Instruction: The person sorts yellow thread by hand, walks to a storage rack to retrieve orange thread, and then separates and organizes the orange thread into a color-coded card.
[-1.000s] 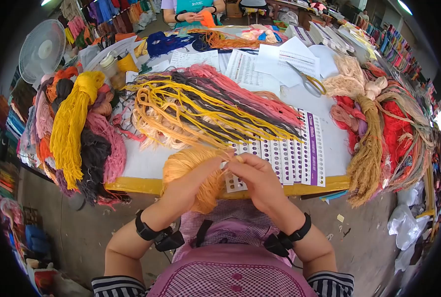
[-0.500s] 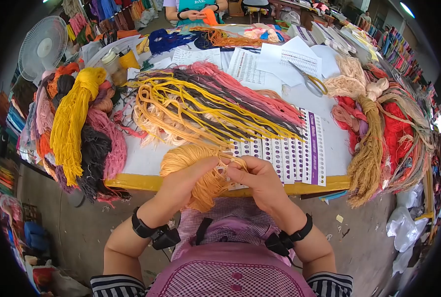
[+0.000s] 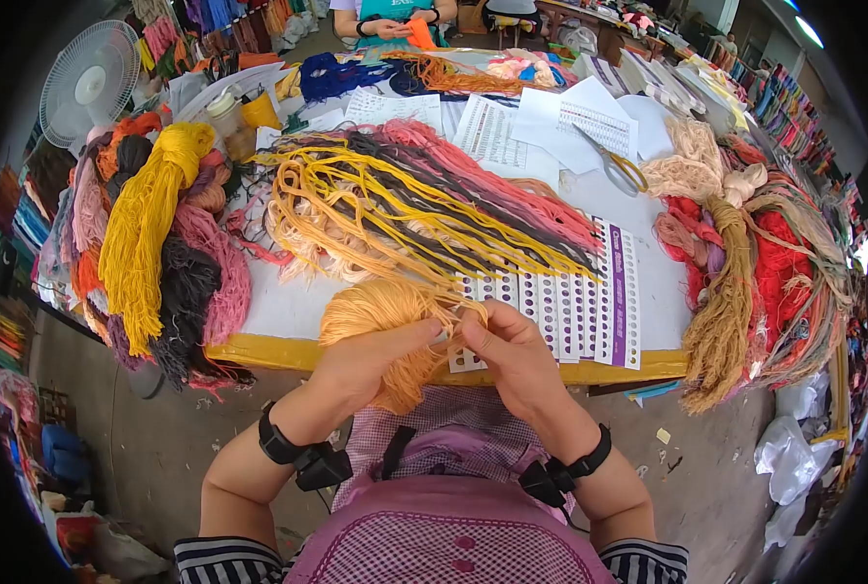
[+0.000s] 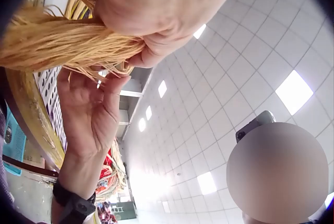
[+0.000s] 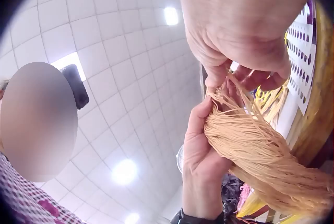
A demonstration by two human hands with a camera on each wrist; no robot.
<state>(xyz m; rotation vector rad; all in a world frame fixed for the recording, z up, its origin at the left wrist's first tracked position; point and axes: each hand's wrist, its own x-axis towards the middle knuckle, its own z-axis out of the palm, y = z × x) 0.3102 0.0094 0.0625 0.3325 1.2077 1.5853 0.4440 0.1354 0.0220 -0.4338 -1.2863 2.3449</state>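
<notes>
A thick skein of light orange thread (image 3: 370, 310) hangs over the table's front edge. My left hand (image 3: 361, 368) grips it near its end, thumb lying along the strands. Close beside, my right hand (image 3: 519, 362) pinches a few strands pulled out from that end between thumb and fingers. In the right wrist view, the loose strands (image 5: 237, 96) fan out between both hands' fingertips. Seen from the left wrist, the skein (image 4: 62, 46) stretches away to the left. Behind the hands, long yellow, dark grey, pink and orange threads (image 3: 453, 219) lie across white punched cards (image 3: 621, 302).
Piled skeins (image 3: 156, 243) hang over the table's left side, more skeins (image 3: 736, 253) over the right. Scissors (image 3: 617, 164) lie on paper sheets (image 3: 585, 117) at the back. A fan (image 3: 88, 88) stands far left. Another person's hands (image 3: 395, 29) hold orange thread across the table.
The fingertips, close together a second ago, have drawn slightly apart, and a small loop of strands now shows between them. The skein stays in the left hand.
</notes>
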